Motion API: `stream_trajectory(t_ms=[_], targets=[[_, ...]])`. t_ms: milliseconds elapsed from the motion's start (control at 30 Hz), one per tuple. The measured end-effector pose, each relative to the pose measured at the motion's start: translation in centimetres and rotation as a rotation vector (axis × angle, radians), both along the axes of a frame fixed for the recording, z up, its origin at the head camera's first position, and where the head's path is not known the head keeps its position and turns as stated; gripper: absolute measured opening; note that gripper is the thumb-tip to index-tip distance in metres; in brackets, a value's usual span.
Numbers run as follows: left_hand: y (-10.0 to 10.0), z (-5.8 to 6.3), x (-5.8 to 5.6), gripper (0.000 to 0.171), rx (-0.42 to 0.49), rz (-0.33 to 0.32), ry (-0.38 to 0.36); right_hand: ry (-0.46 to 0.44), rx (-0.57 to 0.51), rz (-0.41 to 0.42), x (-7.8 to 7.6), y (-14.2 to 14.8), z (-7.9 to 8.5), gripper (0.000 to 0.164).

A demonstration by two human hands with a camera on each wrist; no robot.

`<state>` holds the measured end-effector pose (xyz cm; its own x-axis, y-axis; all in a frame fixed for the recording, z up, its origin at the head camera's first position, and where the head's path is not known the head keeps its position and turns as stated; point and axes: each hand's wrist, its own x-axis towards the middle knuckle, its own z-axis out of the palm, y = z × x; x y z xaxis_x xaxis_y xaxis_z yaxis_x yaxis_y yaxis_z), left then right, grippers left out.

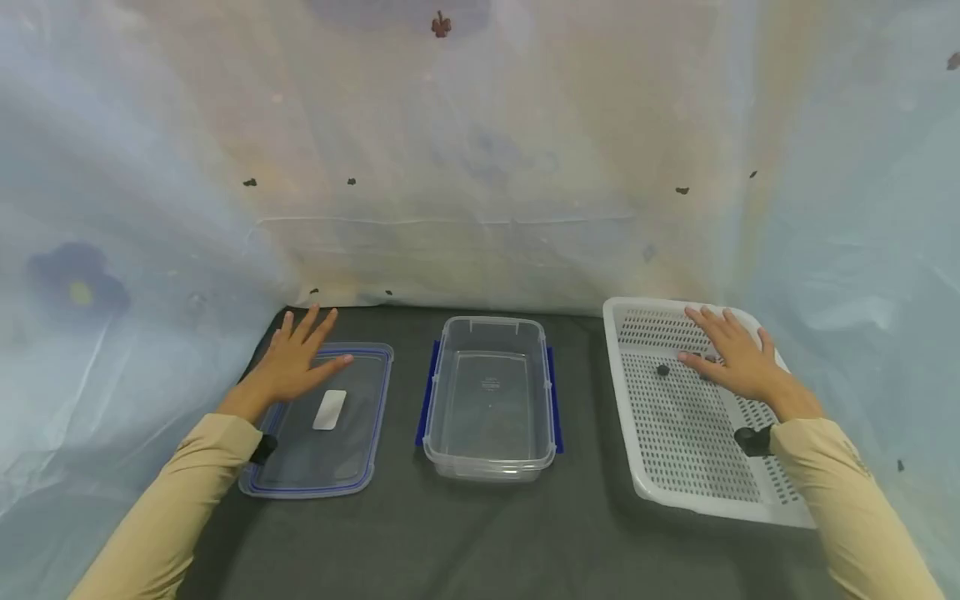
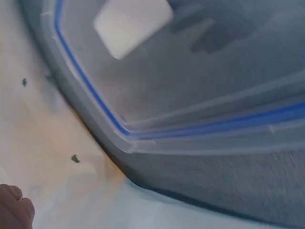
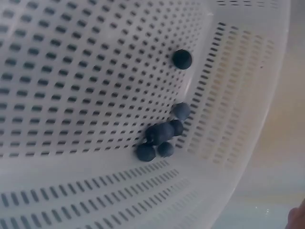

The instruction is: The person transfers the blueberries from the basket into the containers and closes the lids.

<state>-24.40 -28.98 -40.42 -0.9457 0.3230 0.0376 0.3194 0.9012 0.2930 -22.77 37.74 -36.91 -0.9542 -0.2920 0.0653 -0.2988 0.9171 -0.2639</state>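
My left hand [image 1: 291,364] hovers with spread fingers over a clear lid [image 1: 330,454] that has a blue seal and a white label [image 1: 329,410]. At the right, my right hand [image 1: 738,358] is held above a white perforated basket [image 1: 626,408], its fingers spread and holding nothing. Several small dark round fruits, seemingly blueberries [image 3: 146,151], lie clustered in one corner of the basket, with a single blueberry [image 3: 182,59] a little apart. Between the hands stands a clear rectangular container [image 1: 491,408] with its blue side clips [image 1: 555,400] folded outward.
A dark cloth [image 1: 480,542] covers the table. Pale plastic sheeting [image 1: 480,150] with small dark marks hangs at the back and on both sides, close behind the basket and the lid.
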Motion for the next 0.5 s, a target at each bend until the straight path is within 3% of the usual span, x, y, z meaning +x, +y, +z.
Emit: stream_trajectory(t_ms=[133, 300, 500], targets=[[0.6, 0.4, 0.0, 0.084, 0.112, -0.005, 0.021, 0.047, -0.067, -0.017, 0.1, 0.1, 0.2, 0.080], [1.5, 0.9, 0.4, 0.083, 0.278, -0.009, 0.023, 0.167, -0.148, -0.018, 0.1, 0.1, 0.0, 0.076], [2.5, 1.0, 1.0, 0.079, 0.421, 0.002, 0.045, 0.219, -0.352, -0.117, 0.4, -0.2, -0.6, 0.068]])
